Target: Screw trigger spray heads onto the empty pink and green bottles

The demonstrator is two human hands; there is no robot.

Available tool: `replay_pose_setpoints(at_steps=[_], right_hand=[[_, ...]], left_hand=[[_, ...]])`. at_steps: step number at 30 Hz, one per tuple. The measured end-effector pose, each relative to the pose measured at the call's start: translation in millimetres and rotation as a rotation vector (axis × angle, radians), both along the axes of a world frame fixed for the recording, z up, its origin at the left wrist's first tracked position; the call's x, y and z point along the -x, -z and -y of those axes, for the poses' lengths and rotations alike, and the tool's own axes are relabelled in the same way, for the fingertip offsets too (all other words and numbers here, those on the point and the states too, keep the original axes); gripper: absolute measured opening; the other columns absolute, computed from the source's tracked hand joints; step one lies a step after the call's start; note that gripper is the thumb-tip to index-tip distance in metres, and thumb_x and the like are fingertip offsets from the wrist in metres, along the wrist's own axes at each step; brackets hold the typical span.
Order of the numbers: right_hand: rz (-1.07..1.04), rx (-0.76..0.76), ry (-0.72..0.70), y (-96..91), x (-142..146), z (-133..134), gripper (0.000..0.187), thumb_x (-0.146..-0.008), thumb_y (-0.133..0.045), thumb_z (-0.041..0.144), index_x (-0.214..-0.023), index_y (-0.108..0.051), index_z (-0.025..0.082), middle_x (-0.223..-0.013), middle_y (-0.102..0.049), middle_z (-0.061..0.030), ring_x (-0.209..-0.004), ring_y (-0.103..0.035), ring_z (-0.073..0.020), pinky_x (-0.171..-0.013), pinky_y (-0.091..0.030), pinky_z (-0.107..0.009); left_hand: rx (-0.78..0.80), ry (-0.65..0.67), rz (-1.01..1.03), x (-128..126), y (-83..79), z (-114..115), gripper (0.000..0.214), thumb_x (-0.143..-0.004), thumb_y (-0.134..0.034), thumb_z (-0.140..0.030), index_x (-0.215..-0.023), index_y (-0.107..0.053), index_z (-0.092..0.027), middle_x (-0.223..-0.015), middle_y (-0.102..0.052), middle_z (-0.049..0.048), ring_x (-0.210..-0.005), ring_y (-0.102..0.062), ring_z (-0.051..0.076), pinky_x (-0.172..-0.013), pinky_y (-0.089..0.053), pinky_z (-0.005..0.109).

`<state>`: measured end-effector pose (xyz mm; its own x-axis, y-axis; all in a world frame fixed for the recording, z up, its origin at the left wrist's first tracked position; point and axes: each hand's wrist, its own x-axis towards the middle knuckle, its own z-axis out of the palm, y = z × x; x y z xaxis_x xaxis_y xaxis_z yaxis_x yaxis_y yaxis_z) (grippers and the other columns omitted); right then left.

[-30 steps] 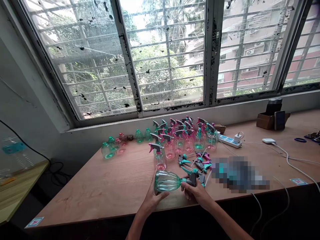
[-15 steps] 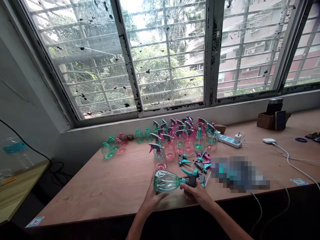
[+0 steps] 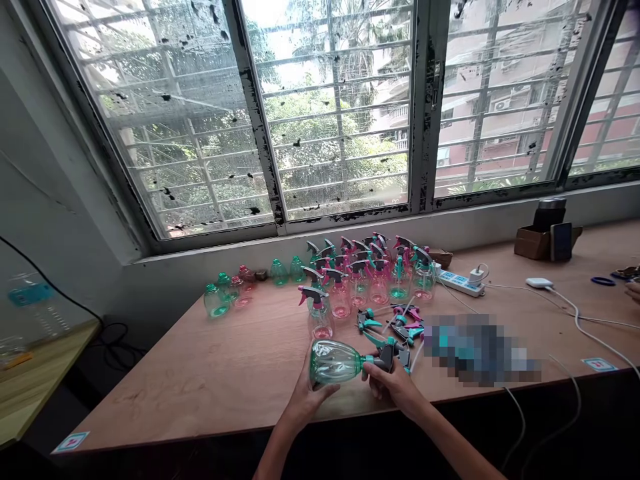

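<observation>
A clear green spray bottle [image 3: 335, 362] lies sideways in the air above the near edge of the table, its base to the left. My left hand [image 3: 306, 396] is wrapped around the base end. At the neck, my right hand [image 3: 395, 385] grips the grey and teal spray head [image 3: 384, 359], which sits on the bottle's mouth. How tightly the two are joined I cannot tell. Loose trigger spray heads [image 3: 400, 327] in teal, pink and grey lie just beyond my right hand. A pink-based bottle with a spray head [image 3: 320, 320] stands right behind the held bottle.
Several bottles with spray heads [image 3: 359, 287] stand grouped by the window wall. Open green and pink bottles [image 3: 218, 301] stand to their left. A power strip [image 3: 460, 283], white cables and a blurred patch lie right. Another person's hand [image 3: 634, 291] shows at the right edge.
My right fingers have shifted slightly at the neck around the spray head. The bottle stays nearly in place. Another person's hand has come in at the right edge.
</observation>
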<state>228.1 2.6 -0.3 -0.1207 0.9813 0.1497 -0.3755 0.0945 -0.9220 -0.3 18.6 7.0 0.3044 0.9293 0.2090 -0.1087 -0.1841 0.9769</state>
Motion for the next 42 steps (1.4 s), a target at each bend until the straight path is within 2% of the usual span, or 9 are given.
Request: replay_pose_setpoints(at_steps=[6, 13, 16, 21, 28, 31, 34, 38, 42], right_hand=[[-0.009, 0.0, 0.0, 0.1, -0.3, -0.6, 0.042, -0.077, -0.081, 0.052, -0.095, -0.057, 0.023, -0.065, -0.068, 0.0034, -0.04, -0.051, -0.0101, -0.04, -0.041, -0.023], [-0.02, -0.003, -0.008, 1.4, -0.3, -1.8, 0.043, -0.077, -0.082, 0.052, -0.096, -0.057, 0.022, -0.065, -0.068, 0.0036, -0.04, -0.052, -0.0096, -0.039, -0.039, -0.021], [-0.023, -0.004, -0.01, 2.0, -0.5, -1.6, 0.041, -0.078, -0.081, 0.052, -0.096, -0.057, 0.023, -0.065, -0.067, 0.0038, -0.04, -0.053, -0.0097, -0.039, -0.039, -0.021], [-0.029, -0.006, -0.011, 3.4, -1.0, -3.1, 0.04, -0.079, -0.081, 0.049, -0.096, -0.057, 0.022, -0.065, -0.067, 0.0038, -0.04, -0.052, -0.009, -0.04, -0.039, -0.02], [-0.032, -0.003, 0.012, 5.4, -0.7, -5.2, 0.04, -0.079, -0.081, 0.049, -0.096, -0.057, 0.021, -0.065, -0.068, 0.0031, -0.04, -0.054, -0.0096, -0.039, -0.039, -0.02], [-0.032, 0.001, 0.013, 6.0, -0.7, -3.6, 0.039, -0.079, -0.081, 0.049, -0.095, -0.058, 0.021, -0.064, -0.068, 0.003, -0.04, -0.054, -0.0099, -0.038, -0.039, -0.021], [-0.034, 0.005, 0.014, 6.7, -1.1, -3.3, 0.04, -0.078, -0.082, 0.049, -0.095, -0.059, 0.021, -0.064, -0.068, 0.003, -0.04, -0.053, -0.0101, -0.038, -0.039, -0.021], [-0.042, 0.009, 0.025, 7.5, -1.4, -5.5, 0.04, -0.078, -0.081, 0.051, -0.092, -0.06, 0.02, -0.063, -0.068, 0.0027, -0.038, -0.051, -0.0094, -0.037, -0.038, -0.021], [-0.053, 0.01, 0.028, 7.3, -0.4, -6.2, 0.041, -0.078, -0.081, 0.052, -0.091, -0.059, 0.021, -0.062, -0.067, 0.0034, -0.038, -0.051, -0.0093, -0.037, -0.037, -0.021]], left_hand=[[-0.008, 0.014, -0.014, 2.0, -6.0, 0.7, 0.094, -0.077, -0.083, -0.04, -0.156, -0.032, -0.027, -0.147, -0.056, 0.0132, -0.139, -0.048, 0.037, -0.121, -0.03, 0.052], [-0.023, 0.008, 0.017, 1.7, -6.4, 2.3, 0.115, -0.069, -0.09, -0.033, -0.158, -0.017, -0.04, -0.159, -0.043, 0.0075, -0.143, -0.043, 0.036, -0.121, -0.029, 0.053], [-0.019, 0.0, 0.011, 1.9, -9.6, 4.0, 0.112, -0.069, -0.09, -0.037, -0.158, -0.023, -0.035, -0.156, -0.047, 0.0097, -0.143, -0.043, 0.038, -0.121, -0.029, 0.053], [-0.001, 0.005, -0.024, 2.4, -17.5, 6.3, 0.082, -0.077, -0.083, -0.041, -0.148, -0.046, -0.024, -0.137, -0.064, 0.0132, -0.135, -0.052, 0.038, -0.119, -0.032, 0.053], [-0.01, 0.024, -0.011, 1.2, -14.9, 7.2, 0.116, -0.069, -0.089, -0.038, -0.159, -0.017, -0.034, -0.16, -0.04, 0.0103, -0.143, -0.044, 0.036, -0.12, -0.033, 0.05], [-0.015, 0.006, -0.021, 1.9, -17.0, 7.3, 0.106, -0.072, -0.086, -0.042, -0.158, -0.025, -0.03, -0.16, -0.041, 0.0104, -0.147, -0.038, 0.037, -0.123, -0.028, 0.049], [-0.001, 0.003, -0.028, 2.2, -19.9, 7.3, 0.09, -0.078, -0.081, -0.044, -0.154, -0.037, -0.026, -0.152, -0.053, 0.0118, -0.143, -0.043, 0.038, -0.123, -0.027, 0.05], [0.006, 0.029, -0.001, 1.2, -19.5, 6.9, 0.106, -0.067, -0.091, -0.036, -0.156, -0.032, -0.031, -0.151, -0.053, 0.011, -0.141, -0.046, 0.037, -0.12, -0.033, 0.05], [0.006, 0.043, 0.016, 0.7, -18.3, 7.2, 0.114, -0.067, -0.092, -0.032, -0.157, -0.023, -0.034, -0.155, -0.047, 0.01, -0.142, -0.046, 0.035, -0.119, -0.034, 0.049]])
